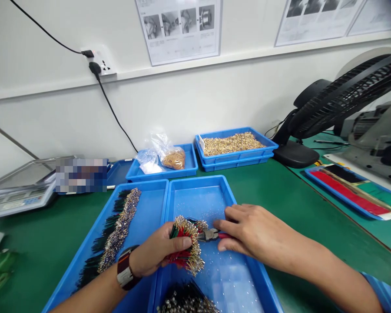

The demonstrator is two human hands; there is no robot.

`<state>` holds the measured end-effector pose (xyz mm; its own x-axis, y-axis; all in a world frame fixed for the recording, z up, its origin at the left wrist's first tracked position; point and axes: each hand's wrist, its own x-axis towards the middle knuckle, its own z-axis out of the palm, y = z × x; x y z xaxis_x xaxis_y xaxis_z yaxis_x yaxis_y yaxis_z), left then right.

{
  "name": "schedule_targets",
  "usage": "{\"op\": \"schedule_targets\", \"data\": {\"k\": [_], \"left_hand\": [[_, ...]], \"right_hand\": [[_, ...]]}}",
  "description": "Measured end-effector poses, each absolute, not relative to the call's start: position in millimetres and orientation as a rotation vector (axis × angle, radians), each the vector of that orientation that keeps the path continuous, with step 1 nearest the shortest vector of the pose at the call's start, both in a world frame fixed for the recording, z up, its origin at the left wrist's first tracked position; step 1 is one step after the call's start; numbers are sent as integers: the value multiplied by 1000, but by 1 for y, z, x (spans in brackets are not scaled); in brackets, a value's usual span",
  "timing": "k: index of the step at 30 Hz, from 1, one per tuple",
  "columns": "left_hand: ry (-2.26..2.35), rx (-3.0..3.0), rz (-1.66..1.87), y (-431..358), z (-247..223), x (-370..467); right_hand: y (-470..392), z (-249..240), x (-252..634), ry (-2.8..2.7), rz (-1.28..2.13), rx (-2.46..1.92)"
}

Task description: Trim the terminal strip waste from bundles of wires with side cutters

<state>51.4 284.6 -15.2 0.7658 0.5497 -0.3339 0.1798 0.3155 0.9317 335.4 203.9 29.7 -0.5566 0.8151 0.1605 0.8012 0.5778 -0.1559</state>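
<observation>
My left hand (167, 248) grips a thick bundle of short wires (185, 248), red and dark green, with brass-coloured metal tips facing right. Pliers (209, 235) with red and dark handles are held in my right hand (244, 228). Their jaws touch or nearly touch the bundle's right side; the exact contact is hidden. Both hands are over the right blue tray (221, 265), whose floor is dotted with tiny pale bits. Behind the bundle lie more tipped wires (200, 225), and a dark wire pile (185, 300) sits at the tray's near end.
Rows of dark tipped wires (119, 230) lie in the left blue tray (151, 191). Behind stand a blue tray with plastic bags (174, 158) and stacked trays of gold-coloured small parts (234, 143). At right are a black fan (342, 95) and a tray of coloured wires (348, 191).
</observation>
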Motion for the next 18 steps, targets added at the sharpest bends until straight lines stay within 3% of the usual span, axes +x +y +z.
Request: {"op": "schedule_targets", "data": {"k": [9, 18], "left_hand": [[821, 1380, 338, 282, -13, 57], [702, 1287, 324, 284, -10, 54]], "right_hand": [[199, 34, 335, -2599, 172, -1354], [206, 31, 339, -2554, 44, -1344]]}}
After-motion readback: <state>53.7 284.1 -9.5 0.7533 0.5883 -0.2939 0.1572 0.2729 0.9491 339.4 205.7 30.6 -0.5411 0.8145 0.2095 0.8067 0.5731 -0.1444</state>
